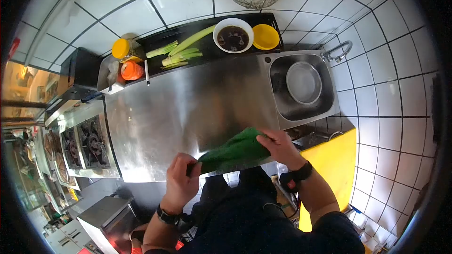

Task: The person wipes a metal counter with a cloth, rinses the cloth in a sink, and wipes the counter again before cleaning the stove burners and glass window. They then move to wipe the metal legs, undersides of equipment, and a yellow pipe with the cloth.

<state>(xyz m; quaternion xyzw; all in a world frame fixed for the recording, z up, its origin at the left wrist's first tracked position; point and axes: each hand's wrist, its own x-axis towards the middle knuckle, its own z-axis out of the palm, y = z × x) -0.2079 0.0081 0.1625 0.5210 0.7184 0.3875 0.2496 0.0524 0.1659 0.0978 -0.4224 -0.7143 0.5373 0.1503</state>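
A dark green cloth (235,150) is stretched between my two hands at the front edge of the steel counter (188,108). At its left end, my left hand (182,178) is closed on the fabric. My right hand (281,148) pinches the upper right corner, thumb and fingers together. The cloth hangs in loose folds, its lower edge in front of my dark clothing.
Along the back shelf stand a white bowl of dark liquid (232,37), a yellow container (266,36), celery-like stalks (181,51) and lidded jars (126,51). To the right is a sink (278,99) with a round pan (303,83). A stove (89,143) lies left.
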